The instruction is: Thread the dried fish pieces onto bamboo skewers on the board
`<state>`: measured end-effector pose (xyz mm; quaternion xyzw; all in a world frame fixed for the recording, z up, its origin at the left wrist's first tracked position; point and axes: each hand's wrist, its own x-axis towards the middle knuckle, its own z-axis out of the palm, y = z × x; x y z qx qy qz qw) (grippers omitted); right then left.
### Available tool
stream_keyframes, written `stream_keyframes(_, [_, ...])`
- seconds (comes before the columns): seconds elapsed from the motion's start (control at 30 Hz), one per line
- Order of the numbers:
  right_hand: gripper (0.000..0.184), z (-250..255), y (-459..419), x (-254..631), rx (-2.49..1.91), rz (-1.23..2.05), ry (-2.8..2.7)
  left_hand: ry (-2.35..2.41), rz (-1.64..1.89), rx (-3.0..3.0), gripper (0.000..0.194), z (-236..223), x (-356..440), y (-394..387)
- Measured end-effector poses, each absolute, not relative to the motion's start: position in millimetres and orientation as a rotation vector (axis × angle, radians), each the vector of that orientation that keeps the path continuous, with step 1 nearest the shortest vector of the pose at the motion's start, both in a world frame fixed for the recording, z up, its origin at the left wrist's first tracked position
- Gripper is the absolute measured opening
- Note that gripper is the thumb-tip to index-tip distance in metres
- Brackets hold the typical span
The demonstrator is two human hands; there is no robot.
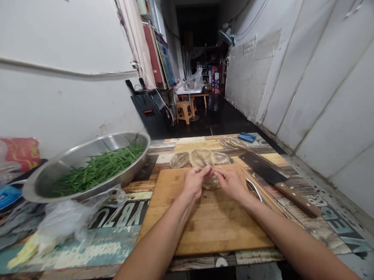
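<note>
Both my hands meet at the far edge of a wooden cutting board (206, 221). My left hand (194, 181) and my right hand (230, 183) pinch a pale, thin, wrinkled sheet of beige material (202, 158), fingers closed on its near edge. More of this beige material lies flat just beyond the board. A cleaver (277, 179) with a brown wooden handle lies to the right of my right hand, blade pointing away.
A wide steel basin (46, 179) holding green stalks (98, 166) stands at the left. Crumpled clear plastic (69, 215) lies in front of it. A blue object (246, 137) sits at the table's far edge. A white wall runs along the right.
</note>
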<state>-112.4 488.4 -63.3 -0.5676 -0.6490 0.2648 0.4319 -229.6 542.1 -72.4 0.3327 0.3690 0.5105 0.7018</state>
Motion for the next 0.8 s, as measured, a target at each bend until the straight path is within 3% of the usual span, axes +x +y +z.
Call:
stream_keyframes(0.1, [0.030,-60,477,-118,-1.819,0.078,-1.965,0.875,1.179,0.726,0.031,-73,-235,547])
stream_keyframes(0.2, [0.036,-60,468,-124,-2.020,-0.135,-2.133,0.921,1.190,0.701,0.026,-73,-244,552])
stream_keyframes(0.63, [0.030,-75,488,-109,-1.483,0.109,-1.880,0.759,1.037,0.784,0.032,-65,-244,544])
stream_keyframes(0.8, [0.029,-70,483,-110,-1.466,0.139,-1.888,0.735,1.199,0.669,0.032,-59,-247,548])
